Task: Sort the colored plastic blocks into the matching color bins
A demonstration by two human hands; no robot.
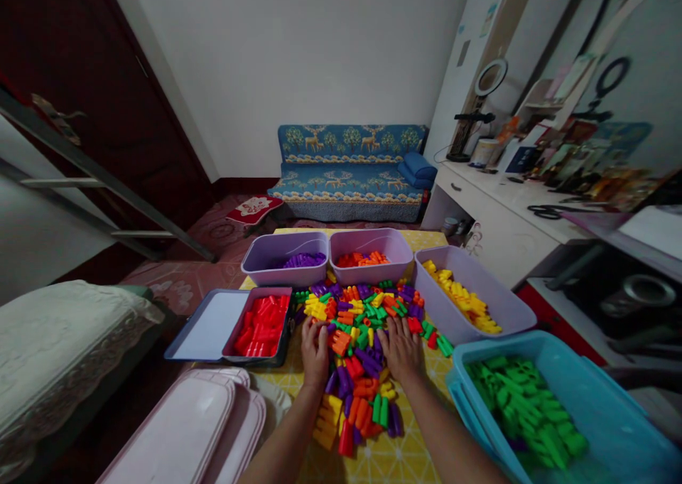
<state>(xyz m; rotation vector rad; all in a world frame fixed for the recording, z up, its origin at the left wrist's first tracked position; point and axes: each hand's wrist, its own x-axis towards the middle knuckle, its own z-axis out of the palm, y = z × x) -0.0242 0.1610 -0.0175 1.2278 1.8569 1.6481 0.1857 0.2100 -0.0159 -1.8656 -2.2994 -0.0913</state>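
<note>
A mixed pile of plastic building pieces [367, 359] in red, orange, yellow, green and purple covers the middle of the table. At the pile's left edge, my left hand [315, 355] rests palm down, fingers slightly bent and apart, beside an orange piece [339, 342]. My right hand [401, 349] lies over the right side of the pile with its fingers spread, near purple pieces [369, 361] and a red piece [415, 325]. Neither hand shows a piece in its grip. What lies under the palms is hidden.
Around the pile stand bins of purple [285, 276], orange [371, 273], yellow [511, 320] and green pieces [597, 399]. An open case [280, 355] holds red pieces. Pale lids [186, 420] lie at front left. Beyond the yellow-covered table [426, 239] is a blue sofa [346, 178].
</note>
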